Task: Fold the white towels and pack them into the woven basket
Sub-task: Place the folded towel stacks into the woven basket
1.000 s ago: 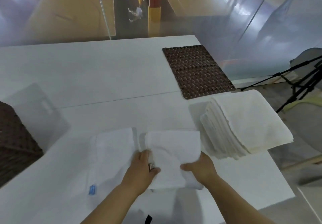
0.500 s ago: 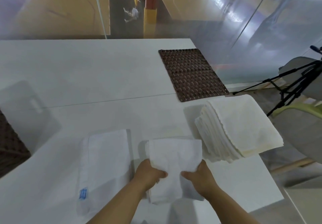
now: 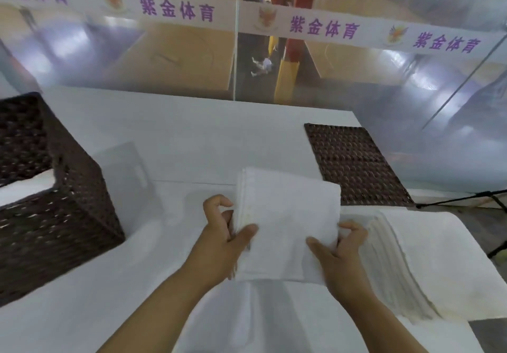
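A folded white towel is lifted off the table, held flat between both hands. My left hand grips its left edge, thumb on top. My right hand grips its near right corner, thumb on top and fingers curled at the edge. The dark woven basket stands at the left with something white lying inside it. A thick stack of white towels lies at the right, just beyond my right hand. Another white towel lies on the table under my forearms.
A flat dark woven lid lies on the white table behind the held towel. A glass wall stands at the table's far edge. A black tripod leg reaches in at the right, past the table's edge.
Both hands have raised the folded towel off the table and carried it forward. The view has swung up and left, bringing the basket into sight.
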### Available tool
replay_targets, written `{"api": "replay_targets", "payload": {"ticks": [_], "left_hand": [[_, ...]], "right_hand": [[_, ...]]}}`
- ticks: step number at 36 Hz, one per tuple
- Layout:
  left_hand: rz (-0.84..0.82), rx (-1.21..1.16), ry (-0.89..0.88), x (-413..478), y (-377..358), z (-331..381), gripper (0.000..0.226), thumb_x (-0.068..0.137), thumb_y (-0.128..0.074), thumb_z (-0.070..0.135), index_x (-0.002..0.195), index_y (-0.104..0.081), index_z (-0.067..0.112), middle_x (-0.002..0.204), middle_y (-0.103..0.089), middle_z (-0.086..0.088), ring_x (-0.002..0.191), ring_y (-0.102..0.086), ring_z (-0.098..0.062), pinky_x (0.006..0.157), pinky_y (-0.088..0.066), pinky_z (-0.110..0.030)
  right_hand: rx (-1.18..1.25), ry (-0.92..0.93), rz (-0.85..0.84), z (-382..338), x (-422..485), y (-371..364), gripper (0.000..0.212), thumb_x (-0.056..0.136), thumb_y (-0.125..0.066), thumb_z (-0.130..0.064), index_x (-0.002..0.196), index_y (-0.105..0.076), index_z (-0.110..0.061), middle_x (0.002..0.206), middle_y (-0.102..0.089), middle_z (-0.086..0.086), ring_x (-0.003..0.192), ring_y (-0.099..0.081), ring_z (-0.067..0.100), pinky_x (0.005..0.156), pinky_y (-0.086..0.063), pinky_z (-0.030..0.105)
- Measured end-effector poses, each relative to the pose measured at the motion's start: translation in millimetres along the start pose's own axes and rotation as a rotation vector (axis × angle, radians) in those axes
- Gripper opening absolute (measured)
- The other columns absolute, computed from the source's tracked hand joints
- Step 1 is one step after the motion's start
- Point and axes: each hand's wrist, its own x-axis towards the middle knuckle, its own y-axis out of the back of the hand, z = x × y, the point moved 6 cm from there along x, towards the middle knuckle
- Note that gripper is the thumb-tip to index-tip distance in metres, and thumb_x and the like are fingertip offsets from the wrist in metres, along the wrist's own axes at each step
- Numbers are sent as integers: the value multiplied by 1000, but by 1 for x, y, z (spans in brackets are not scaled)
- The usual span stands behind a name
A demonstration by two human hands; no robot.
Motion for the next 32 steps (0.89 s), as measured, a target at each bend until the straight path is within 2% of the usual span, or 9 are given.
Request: {"api": "replay_targets", "payload": {"ticks": [3,5,8,12,17,20,23,25,32], "left_hand": [[90,137,-131,-4,53,35,42,91,-57,23,91,-34,57,73,-61,9,54,-52,-1,54,-45,-16],[136,232,-214,-9,88,57,36,93,-56,20,91,-46,54,80,-60,23,57,-52,2,52,-39,-7],[219,358,-283,-19,145,81,28,93,-56,20,94,-54,48,86,-57,31,61,-53,4,56,-37,-4],[365,419,-262,-34,225,92,21,85,-57,40,98,-51,56,93,-58,20,71,-54,-10,63,-45,-15],[519,427,-158,-57,324,87,32,74,-66,49,102,-52,52,97,-57,32,79,-61,-4,72,-53,-29],[592,467,-83,-69,379,79,33,73,-68,50,100,-50,54,95,-57,32,69,-61,-8,56,-50,-24],[611,481,18,-72,427,56,30,76,-69,43,94,-48,53,62,-61,16,46,-57,-6,38,-40,-15],[590,494,97,-70,452,34,29,77,-70,39,91,-47,50,50,-53,6,38,-50,-3,35,-34,-12],[376,536,358,-53,488,-62,42,84,-66,32,108,-32,37,67,-64,0,48,-54,-9,45,-41,-18]], "right_hand": [[-41,198,-53,-52,7,-39,68,82,-67,3,85,-32,-55,96,-49,-12,76,-56,-12,65,-47,10],[-99,309,-106,-83,11,-68,62,82,-69,-2,86,-37,-55,92,-50,-25,80,-53,-9,71,-46,12],[-114,443,-179,-130,11,-117,47,82,-70,-11,91,-45,-49,98,-53,-33,92,-54,-9,75,-40,2],[-120,545,-307,-183,4,-191,36,83,-67,-26,100,-50,-53,110,-53,-35,102,-52,-11,77,-41,3],[-161,626,-484,-228,-16,-289,38,86,-66,-31,109,-49,-56,117,-47,-41,108,-46,-17,86,-37,-1],[-226,660,-574,-247,-30,-347,41,87,-66,-32,117,-47,-53,118,-48,-36,105,-44,-18,87,-31,-3],[-334,640,-676,-255,-41,-404,48,89,-62,-34,132,-43,-43,126,-48,-20,109,-43,-7,92,-31,8],[-419,594,-760,-252,-46,-440,51,92,-57,-34,138,-36,-42,132,-46,-13,111,-42,-1,92,-29,13],[-879,387,-969,-205,-53,-536,59,97,-48,-25,149,-20,-30,133,-42,8,101,-54,21,77,-45,26]]}}
